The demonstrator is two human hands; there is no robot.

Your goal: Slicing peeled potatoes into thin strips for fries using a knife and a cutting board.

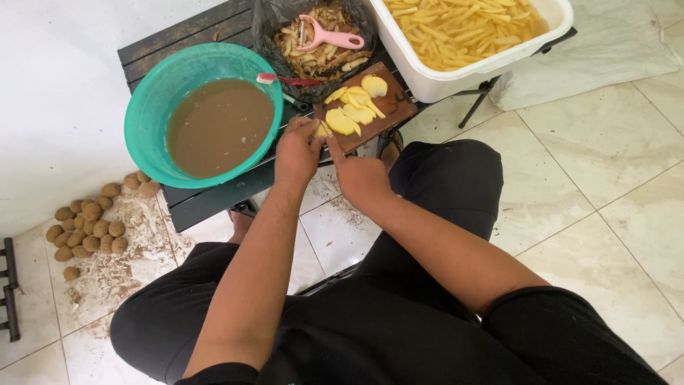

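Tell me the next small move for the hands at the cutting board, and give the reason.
Probably cut the next slice off the potato piece: the left hand pins it at the near edge of the wooden cutting board, the right hand sits right beside it, and cut potato slices already lie on the board. No blade is clearly visible, so this is a guess.

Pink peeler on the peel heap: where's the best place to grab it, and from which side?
Probably take the pink peeler by its broad handle end, at the right, coming from above and from the white tub side. It lies flat on the peels in the black bag, blade head pointing left, so the handle is clear and away from the blade.
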